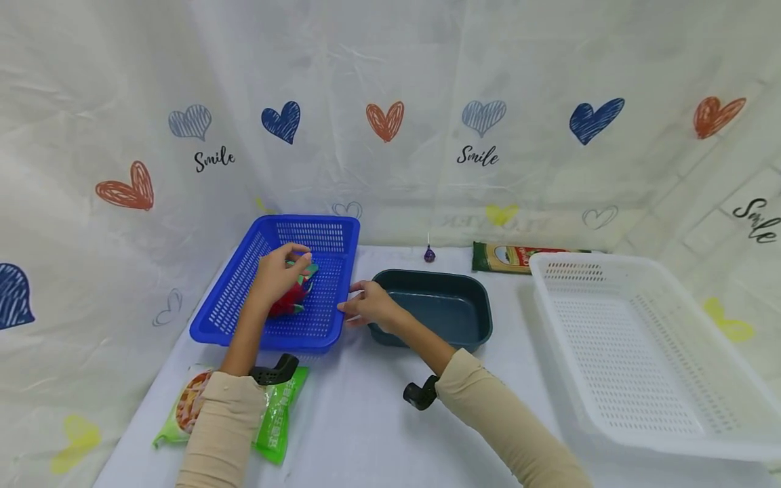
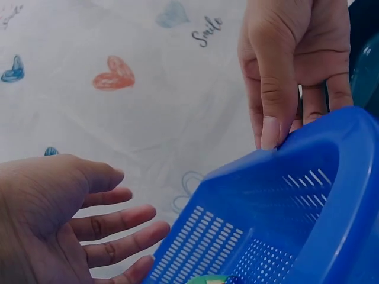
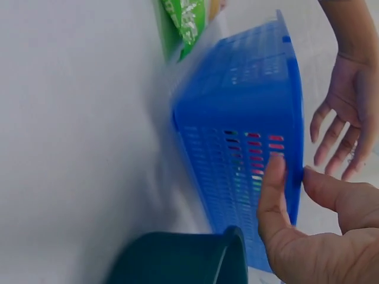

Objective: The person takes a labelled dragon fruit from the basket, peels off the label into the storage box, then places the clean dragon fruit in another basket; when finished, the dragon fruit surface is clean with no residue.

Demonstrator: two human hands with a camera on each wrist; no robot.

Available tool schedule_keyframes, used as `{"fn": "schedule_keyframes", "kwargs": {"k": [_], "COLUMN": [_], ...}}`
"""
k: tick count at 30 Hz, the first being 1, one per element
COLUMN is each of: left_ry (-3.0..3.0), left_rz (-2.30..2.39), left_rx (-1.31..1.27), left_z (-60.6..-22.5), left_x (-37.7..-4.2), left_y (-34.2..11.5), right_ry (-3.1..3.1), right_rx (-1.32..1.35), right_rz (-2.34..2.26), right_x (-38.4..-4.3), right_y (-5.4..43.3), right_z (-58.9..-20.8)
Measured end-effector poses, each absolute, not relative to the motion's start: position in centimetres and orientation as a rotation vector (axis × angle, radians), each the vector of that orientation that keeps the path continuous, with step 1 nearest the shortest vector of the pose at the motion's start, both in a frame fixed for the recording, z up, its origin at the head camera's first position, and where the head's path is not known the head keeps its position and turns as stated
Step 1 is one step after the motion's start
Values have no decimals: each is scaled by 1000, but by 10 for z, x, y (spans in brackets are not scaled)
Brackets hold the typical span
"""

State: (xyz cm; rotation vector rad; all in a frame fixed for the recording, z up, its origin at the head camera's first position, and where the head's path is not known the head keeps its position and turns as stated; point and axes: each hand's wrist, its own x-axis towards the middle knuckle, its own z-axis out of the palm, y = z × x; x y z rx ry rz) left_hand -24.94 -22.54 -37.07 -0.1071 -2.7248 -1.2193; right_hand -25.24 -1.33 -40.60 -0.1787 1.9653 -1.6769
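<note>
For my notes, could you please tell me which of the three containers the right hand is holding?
The blue basket, leftmost of the three: the right hand grips its rim, while the dark tub and white basket are not held.

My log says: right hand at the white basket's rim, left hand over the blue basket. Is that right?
The right hand is at the rim of the blue basket, not the white basket; the head view shows it. The left hand is as logged.
</note>
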Motion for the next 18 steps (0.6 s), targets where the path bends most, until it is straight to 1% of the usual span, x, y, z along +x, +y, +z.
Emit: {"fn": "schedule_keyframes", "kwargs": {"k": [5,13,18], "left_ry": [-2729,-2763,-2829], "left_rz": [-1240,-1299,-1466], "left_rx": [-79,1,86], "left_z": [-372,-369,-359], "left_x": [-249,-249,-256], "left_y": [-231,-250,-262], "right_ry": [1983,1960,1980], "right_rx": [-147,-171,-188], "right_rz": [-1697,-1716,-1704], "right_x": [-250,-248,-248], "right_y": [-18,-19,-19], "right_z": [-408,-411,-411]}}
